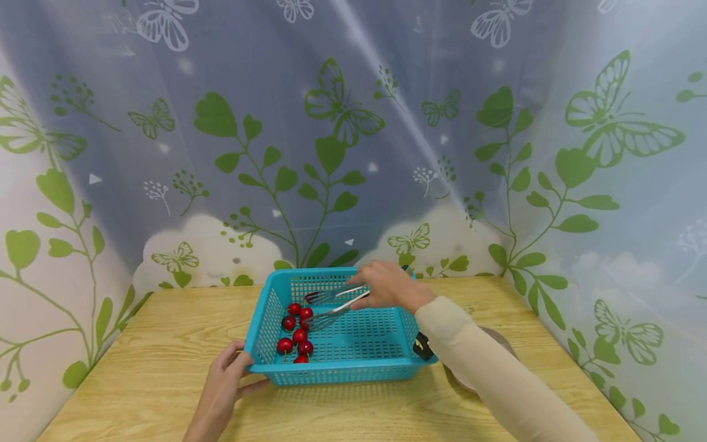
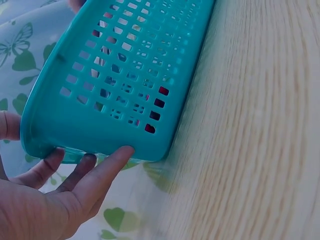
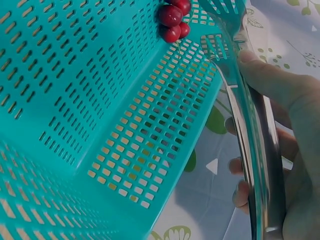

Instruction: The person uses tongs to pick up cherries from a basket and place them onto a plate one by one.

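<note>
A blue plastic basket (image 1: pixel 353 370) with slotted walls stands on the wooden table. Several red cherries (image 1: pixel 300 336) lie along its left side, some with stems. My left hand (image 1: pixel 223 383) grips the basket's front left corner; in the left wrist view the thumb is at the rim and the fingers press the wall's underside. Over the basket, my right hand (image 1: pixel 386 285) holds metal tongs (image 1: pixel 353 301), thumb on one arm and fingers round the other. Their slotted heads are spread and reach down left to the cherries (image 3: pixel 171 17), one dark red spot showing at the far head.
A round brownish item (image 1: pixel 499 339) lies on the table (image 1: pixel 182 331) right of the basket, partly hidden under my right sleeve (image 1: pixel 480 362). A black piece (image 1: pixel 422 347) shows at the basket's right end. A printed curtain (image 1: pixel 353 184) hangs behind the table.
</note>
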Tool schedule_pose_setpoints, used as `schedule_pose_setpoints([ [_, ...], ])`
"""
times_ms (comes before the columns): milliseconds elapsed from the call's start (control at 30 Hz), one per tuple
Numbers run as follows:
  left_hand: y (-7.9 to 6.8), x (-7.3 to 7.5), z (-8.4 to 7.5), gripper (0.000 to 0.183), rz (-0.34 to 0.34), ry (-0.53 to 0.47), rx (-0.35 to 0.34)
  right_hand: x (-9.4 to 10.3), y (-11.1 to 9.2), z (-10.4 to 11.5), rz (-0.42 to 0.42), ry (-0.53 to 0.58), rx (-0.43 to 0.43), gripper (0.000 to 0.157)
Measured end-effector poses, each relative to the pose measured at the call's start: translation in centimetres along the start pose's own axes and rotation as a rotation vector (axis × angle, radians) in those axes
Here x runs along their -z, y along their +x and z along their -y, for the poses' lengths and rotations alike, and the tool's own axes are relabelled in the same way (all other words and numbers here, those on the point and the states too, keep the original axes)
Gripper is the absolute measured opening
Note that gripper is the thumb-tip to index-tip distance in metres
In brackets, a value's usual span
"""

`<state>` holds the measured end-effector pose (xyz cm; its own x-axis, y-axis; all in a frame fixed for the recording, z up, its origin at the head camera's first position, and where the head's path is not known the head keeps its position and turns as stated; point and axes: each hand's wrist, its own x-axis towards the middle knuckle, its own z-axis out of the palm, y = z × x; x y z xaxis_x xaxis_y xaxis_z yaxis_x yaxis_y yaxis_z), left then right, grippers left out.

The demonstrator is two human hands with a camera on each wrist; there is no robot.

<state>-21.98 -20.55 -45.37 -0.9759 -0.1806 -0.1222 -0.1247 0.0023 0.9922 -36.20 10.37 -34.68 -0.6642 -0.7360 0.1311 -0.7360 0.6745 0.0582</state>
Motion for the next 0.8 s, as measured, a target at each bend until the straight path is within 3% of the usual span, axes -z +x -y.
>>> schedule_pose_setpoints([
  [367, 0.1, 0.0, 0.0, 0.037, -0.004, -0.006, 0.009, -0.1, 1.0, 0.4, 0.048, 0.03, -0.003, 0.053],
  [800, 0.1, 0.0, 0.0, 0.043, -0.001, -0.01, 0.016, -0.5, 1.5, 0.4, 0.09, -0.009, -0.045, 0.055],
])
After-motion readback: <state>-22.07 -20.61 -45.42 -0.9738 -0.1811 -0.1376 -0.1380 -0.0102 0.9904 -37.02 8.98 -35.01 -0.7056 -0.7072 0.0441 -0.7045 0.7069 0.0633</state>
